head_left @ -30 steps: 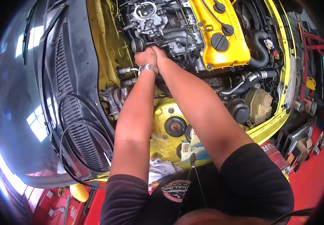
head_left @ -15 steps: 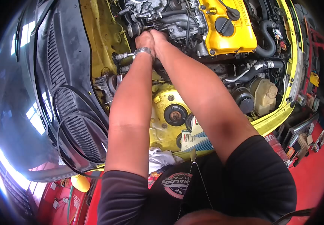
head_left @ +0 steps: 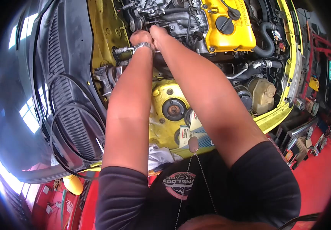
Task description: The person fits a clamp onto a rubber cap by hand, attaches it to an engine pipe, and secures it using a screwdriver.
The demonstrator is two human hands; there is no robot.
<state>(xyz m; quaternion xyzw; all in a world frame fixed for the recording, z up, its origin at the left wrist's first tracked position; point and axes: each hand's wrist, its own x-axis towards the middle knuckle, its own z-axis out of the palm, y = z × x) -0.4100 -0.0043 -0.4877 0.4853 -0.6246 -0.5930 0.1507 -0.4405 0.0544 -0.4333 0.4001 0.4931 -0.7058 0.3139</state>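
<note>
Both arms reach deep into the engine bay. My left hand point(head_left: 141, 38), with a metal watch point(head_left: 144, 45) on its wrist, is curled closed just below a round pulley point(head_left: 136, 23) at the engine's side. Right beside it, my right hand point(head_left: 158, 34) is also closed, against the lower side of the engine point(head_left: 177, 18). My knuckles and wrists hide whatever the fingers grip. To the right of the hands sits the yellow engine cover point(head_left: 232, 38) with its black oil cap point(head_left: 224, 25).
A looped black belt point(head_left: 54, 115) lies over the cowl grille point(head_left: 75, 126). Belt boxes point(head_left: 184, 137) and a white cloth point(head_left: 161, 156) rest near the yellow fender edge. A fluid reservoir point(head_left: 263, 97) stands at right. A dog tag point(head_left: 193, 145) hangs from my neck.
My hands, pressed together before, now sit slightly apart, the left one a little lower and left. The view has shifted slightly, and the dog tag has swung.
</note>
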